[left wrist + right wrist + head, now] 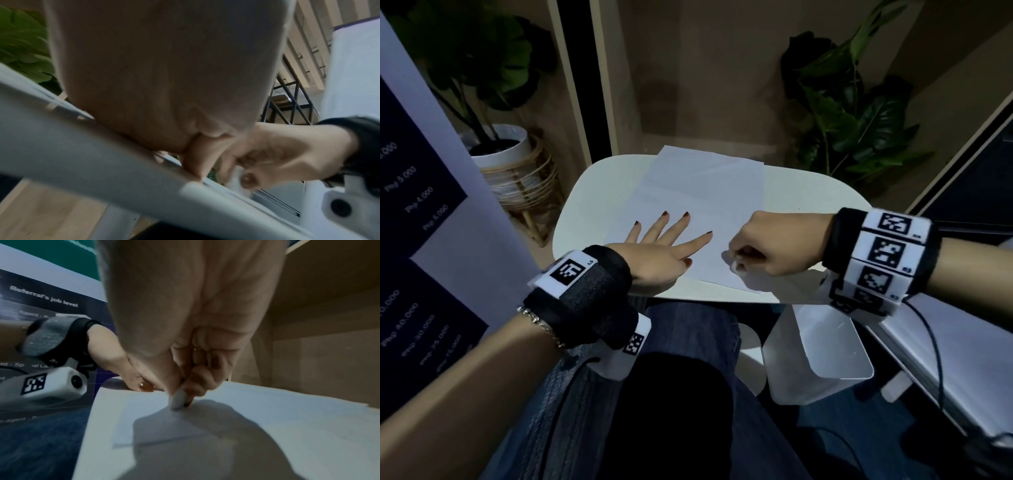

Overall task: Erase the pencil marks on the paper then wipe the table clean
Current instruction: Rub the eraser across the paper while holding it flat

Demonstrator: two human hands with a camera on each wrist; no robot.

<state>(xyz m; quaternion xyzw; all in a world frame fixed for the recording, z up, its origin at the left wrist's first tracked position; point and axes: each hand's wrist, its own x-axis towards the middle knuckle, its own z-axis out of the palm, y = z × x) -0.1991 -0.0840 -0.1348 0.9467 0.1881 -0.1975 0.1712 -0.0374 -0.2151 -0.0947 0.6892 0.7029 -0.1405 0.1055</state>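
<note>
A white sheet of paper (698, 202) lies on the small white table (808, 198). My left hand (664, 240) rests flat on the paper's near left part, fingers spread and straight. My right hand (760, 246) is curled over the paper's near right corner and pinches a small white eraser (178, 400) whose tip touches the paper (267, 418). In the left wrist view the right hand (273, 155) shows blurred beyond my left palm. I cannot make out pencil marks in the dim light.
Potted plants stand behind the table, one in a white pot (506, 150) at left and another (852, 113) at right. A dark printed banner (414, 240) stands along the left. A white seat (822, 346) sits below the table edge. My legs in jeans (688, 394) are under the table.
</note>
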